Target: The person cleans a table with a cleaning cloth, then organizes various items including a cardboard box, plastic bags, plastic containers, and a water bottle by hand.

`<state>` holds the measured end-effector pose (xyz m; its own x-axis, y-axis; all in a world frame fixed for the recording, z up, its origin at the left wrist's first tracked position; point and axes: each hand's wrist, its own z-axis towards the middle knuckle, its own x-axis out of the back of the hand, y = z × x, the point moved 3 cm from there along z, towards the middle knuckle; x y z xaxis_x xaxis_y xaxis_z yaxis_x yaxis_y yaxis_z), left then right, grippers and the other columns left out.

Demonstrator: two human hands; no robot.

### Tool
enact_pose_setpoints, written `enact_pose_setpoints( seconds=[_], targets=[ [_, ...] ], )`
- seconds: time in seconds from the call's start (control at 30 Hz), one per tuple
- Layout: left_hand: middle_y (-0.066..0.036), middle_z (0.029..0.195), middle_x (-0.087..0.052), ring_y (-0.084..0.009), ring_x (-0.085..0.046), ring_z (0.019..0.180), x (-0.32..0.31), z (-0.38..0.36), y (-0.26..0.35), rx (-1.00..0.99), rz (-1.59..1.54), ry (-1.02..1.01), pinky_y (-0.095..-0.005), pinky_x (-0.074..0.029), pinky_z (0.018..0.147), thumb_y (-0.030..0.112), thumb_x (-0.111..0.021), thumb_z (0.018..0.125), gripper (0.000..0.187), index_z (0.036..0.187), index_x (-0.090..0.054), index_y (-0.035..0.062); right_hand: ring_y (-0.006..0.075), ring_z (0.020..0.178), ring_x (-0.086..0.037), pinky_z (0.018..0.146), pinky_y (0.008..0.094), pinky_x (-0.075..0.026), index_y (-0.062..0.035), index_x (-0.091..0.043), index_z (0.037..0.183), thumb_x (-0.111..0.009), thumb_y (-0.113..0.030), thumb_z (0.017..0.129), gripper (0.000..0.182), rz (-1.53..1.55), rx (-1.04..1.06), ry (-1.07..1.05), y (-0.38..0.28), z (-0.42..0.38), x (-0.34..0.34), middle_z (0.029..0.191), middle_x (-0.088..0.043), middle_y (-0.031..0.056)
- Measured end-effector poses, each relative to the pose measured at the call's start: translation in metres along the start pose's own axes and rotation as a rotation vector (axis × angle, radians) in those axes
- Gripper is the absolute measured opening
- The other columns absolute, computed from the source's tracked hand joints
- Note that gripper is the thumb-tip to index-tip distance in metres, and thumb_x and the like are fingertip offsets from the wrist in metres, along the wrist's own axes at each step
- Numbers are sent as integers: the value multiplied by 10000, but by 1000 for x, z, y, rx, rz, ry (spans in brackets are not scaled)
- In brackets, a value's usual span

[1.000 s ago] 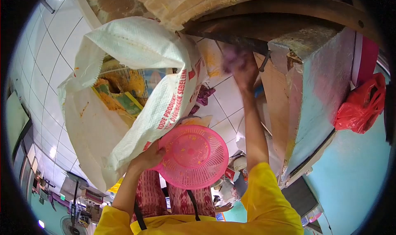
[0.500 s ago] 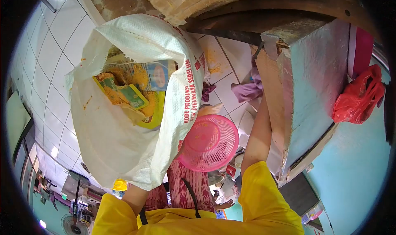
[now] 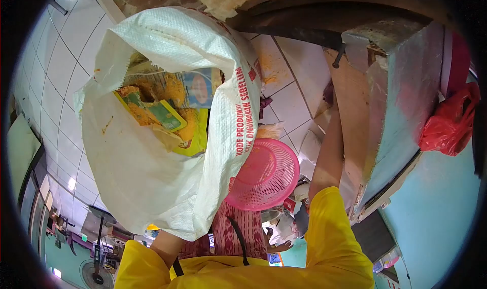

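A large white woven sack (image 3: 147, 187) with red lettering gapes open in front of me. Inside it lie green and yellow packets (image 3: 170, 115) with orange crumbs and a blue printed wrapper (image 3: 199, 88). My left forearm goes behind the sack's near rim, which hides my left hand. On the right, my right arm reaches down beside a wooden board (image 3: 352, 132). The board covers my right hand, so its fingers do not show. A scrap of purple cloth (image 3: 328, 92) peeks out at that arm's end. A pink plastic basket (image 3: 269, 182) sits partly behind the sack.
White floor tiles (image 3: 279, 66) bear orange crumbs. A blue-painted wooden piece (image 3: 406, 106) stands at the right, with a red plastic bag (image 3: 451, 119) beside it. Dark curved wood (image 3: 324, 15) crosses the top. A fan (image 3: 96, 274) is at lower left. Another person's hand (image 3: 281, 247) appears below the basket.
The purple cloth by my right hand has drawn back behind the board, and only a scrap shows. The view has shifted slightly; the sack and its contents look the same.
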<state>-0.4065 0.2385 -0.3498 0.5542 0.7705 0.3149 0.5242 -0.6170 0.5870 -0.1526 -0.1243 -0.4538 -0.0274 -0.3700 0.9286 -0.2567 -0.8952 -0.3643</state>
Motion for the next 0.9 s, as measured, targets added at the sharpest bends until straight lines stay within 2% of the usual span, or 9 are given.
enact_pose_setpoints(
  seconds=[0.23, 0.3, 0.4, 0.5, 0.53, 0.63, 0.73, 0.8, 0.9],
  targets=[
    [-219, 1372, -392, -349, -310, 1317, 3, -2, 5, -16, 58, 8, -398, -225, 1094, 142, -557, 762, 650, 1366, -356, 16, 330, 777, -591, 716, 409, -472, -158, -596, 1074, -659, -35, 633, 463, 224, 380, -652, -44, -174, -10, 918, -550, 131],
    [-220, 1375, -387, -352, -307, 1319, 3, -3, 5, -22, 68, 21, -400, -223, 1096, 145, -558, 761, 655, 1369, -353, 17, 328, 814, -583, 717, 413, -468, -176, -588, 1111, -629, -17, 626, 512, 192, 401, -385, -33, -163, 3, 1035, -530, 118],
    [-222, 1381, -381, -356, -302, 1322, 2, -6, 5, -20, 89, 28, -403, -219, 1098, 149, -560, 760, 663, 1374, -348, 19, 306, 972, -563, 820, 389, -461, 43, -546, 1149, -575, -91, 732, 439, 217, 286, 35, -34, -104, 25, 1138, -561, 220],
    [-224, 1386, -374, -359, -297, 1325, 2, -6, 6, -22, 126, 39, -406, -215, 1100, 153, -562, 759, 671, 1379, -343, 22, 331, 1064, -544, 895, 376, -429, -23, -543, 1183, -590, -155, 776, 430, -54, 141, -75, 9, -53, -17, 1181, -549, 232],
    [-225, 1388, -371, -360, -295, 1326, 2, -5, 6, -28, 140, 43, -407, -214, 1101, 155, -563, 759, 673, 1381, -341, 22, 323, 1108, -523, 915, 360, -417, -75, -570, 1158, -574, -155, 809, 358, -27, 48, -158, -39, -58, -20, 1196, -543, 206],
    [-226, 1393, -365, -364, -290, 1329, 4, -5, 8, -22, 176, 45, -410, -211, 1103, 159, -564, 758, 681, 1386, -336, 24, 302, 1142, -517, 930, 340, -420, -117, -614, 1099, -560, -117, 835, 269, -7, 606, -271, -84, -84, -16, 1204, -542, 190],
    [-228, 1401, -352, -371, -285, 1332, 14, 1, 20, -27, 135, -20, -411, -210, 1105, 141, -566, 753, 695, 1394, -323, 25, 318, 1030, -536, 886, 423, -434, -58, -627, 1032, -558, -115, 827, 224, -214, 747, -285, -65, -97, 13, 1108, -561, 177],
    [-226, 1412, -337, -366, -286, 1335, 17, -1, 23, -43, -25, -40, -403, -214, 1104, 121, -564, 749, 702, 1397, -315, 20, 305, 955, -567, 835, 414, -459, -48, -626, 1007, -556, -145, 844, 202, 119, 142, -314, -38, -72, 16, 1055, -587, 164],
    [-207, 1373, -388, -301, -337, 1306, 9, -2, 23, 74, -218, -2, -377, -253, 1077, 72, -534, 778, 651, 1387, -318, 2, 263, 944, -587, 830, 384, -479, -20, -618, 1029, -521, -195, 898, 239, 72, -76, -303, -23, -86, 15, 1033, -614, 135]
  ],
)
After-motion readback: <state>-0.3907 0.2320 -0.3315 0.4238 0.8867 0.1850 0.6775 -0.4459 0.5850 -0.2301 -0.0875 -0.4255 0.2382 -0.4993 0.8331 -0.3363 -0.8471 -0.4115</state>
